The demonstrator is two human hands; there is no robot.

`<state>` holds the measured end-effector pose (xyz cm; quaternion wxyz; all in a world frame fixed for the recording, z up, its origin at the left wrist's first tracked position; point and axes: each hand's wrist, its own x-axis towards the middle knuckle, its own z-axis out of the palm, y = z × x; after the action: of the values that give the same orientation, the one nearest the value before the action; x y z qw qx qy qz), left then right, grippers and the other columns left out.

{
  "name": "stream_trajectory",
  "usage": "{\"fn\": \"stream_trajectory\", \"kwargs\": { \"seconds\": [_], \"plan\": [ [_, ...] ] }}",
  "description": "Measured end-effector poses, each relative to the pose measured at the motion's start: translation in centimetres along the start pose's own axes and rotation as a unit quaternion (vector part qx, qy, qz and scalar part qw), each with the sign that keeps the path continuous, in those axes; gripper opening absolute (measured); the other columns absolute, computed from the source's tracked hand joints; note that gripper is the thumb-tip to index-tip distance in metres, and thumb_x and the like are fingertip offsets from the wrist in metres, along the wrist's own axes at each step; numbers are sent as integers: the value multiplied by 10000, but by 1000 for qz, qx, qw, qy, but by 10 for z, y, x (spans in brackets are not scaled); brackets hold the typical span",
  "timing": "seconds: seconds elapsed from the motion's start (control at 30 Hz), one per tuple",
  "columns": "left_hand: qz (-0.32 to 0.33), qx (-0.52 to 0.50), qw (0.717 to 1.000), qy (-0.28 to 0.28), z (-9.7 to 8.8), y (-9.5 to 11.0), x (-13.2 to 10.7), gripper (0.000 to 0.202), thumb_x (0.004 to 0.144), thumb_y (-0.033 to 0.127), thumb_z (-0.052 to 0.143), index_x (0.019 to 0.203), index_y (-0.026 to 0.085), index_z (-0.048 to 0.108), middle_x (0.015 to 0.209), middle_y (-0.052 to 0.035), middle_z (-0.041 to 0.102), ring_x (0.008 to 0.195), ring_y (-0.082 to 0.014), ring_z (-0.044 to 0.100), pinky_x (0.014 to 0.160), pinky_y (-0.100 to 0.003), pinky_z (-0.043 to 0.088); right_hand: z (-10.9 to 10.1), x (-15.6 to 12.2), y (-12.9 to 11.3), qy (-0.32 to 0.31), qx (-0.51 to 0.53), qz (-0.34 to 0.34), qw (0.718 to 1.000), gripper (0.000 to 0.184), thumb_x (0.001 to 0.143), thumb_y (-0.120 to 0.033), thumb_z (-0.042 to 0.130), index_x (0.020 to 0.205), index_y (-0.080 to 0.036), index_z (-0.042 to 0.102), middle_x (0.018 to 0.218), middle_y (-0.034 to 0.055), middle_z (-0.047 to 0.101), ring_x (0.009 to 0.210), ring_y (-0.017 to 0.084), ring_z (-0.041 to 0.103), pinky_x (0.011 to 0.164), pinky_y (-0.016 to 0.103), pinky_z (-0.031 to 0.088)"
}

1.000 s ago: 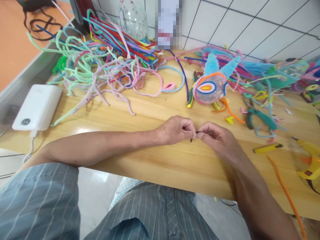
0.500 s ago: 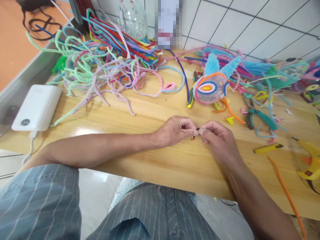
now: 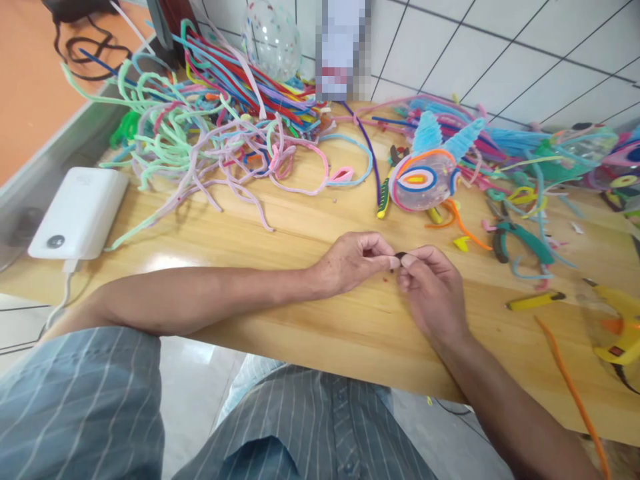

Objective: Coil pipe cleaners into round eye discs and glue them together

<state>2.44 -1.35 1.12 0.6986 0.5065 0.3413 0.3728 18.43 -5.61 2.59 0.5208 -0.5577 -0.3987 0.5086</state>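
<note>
My left hand [image 3: 357, 261] and my right hand [image 3: 434, 283] meet over the front of the wooden table, both closed in a pinch. Between their fingertips is a short black pipe cleaner piece [image 3: 401, 255], bent in a small arc; the fingers cover most of it. Beyond the hands stands a clear balloon-like ball [image 3: 429, 190] with light blue fuzzy ears and a coiled orange, white and blue oval on its side. Green-and-yellow handled pliers [image 3: 383, 197] lie just left of this ball.
A tangle of green and lilac pipe cleaners [image 3: 170, 143] fills the back left, near a white power bank [image 3: 77, 213]. At right lie teal-handled pliers [image 3: 527, 241], a yellow cutter [image 3: 536, 301], an orange pipe cleaner [image 3: 565, 373] and a yellow glue gun [image 3: 620, 313]. A tiled wall [image 3: 440, 47] rises behind.
My right hand has turned slightly and its fingers have shifted on the black piece, whose arc shows more now. The left hand keeps its pinch. The view has moved a little.
</note>
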Motion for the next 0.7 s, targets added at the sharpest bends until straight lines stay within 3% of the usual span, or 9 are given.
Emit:
{"fn": "stream_trajectory", "kwargs": {
  "seconds": [0.2,0.3,0.5,0.6,0.7],
  "plan": [
    [6,-4,1000,5,0,2,-1,176,808,227,782,772,126,642,675,39,613,625,-68,531,619,-208,435,2,0,0,5,13,6,1000,125,764,-269,752,736,-228,638,549,-53,578,496,96,472,494,240,361],
    [-11,24,1000,-13,-2,4,1,138,832,192,737,759,126,641,671,41,612,614,-64,518,609,-202,422,-9,6,-7,-40,-59,44,997,131,779,-291,733,732,-230,627,564,-46,573,498,108,473,487,251,340],
    [0,209,975,-79,-5,7,3,88,838,120,676,755,139,697,688,26,680,634,-80,558,600,-197,392,-33,14,-31,-176,-325,-16,929,109,834,-328,717,870,-225,720,741,6,699,657,161,591,608,290,428],
    [26,272,959,-74,-4,9,-2,121,854,96,627,796,145,720,717,18,709,664,-92,590,628,-206,403,-34,11,-34,-198,-383,-39,902,130,889,-330,650,819,-228,689,710,-2,677,643,159,573,605,293,410],
    [34,275,958,-75,-4,8,-4,111,880,134,628,844,149,731,761,11,731,695,-101,610,656,-211,426,-32,8,-33,-191,-400,-52,895,141,910,-327,612,814,-234,657,697,-11,650,640,159,556,613,300,396]
  ]
}}
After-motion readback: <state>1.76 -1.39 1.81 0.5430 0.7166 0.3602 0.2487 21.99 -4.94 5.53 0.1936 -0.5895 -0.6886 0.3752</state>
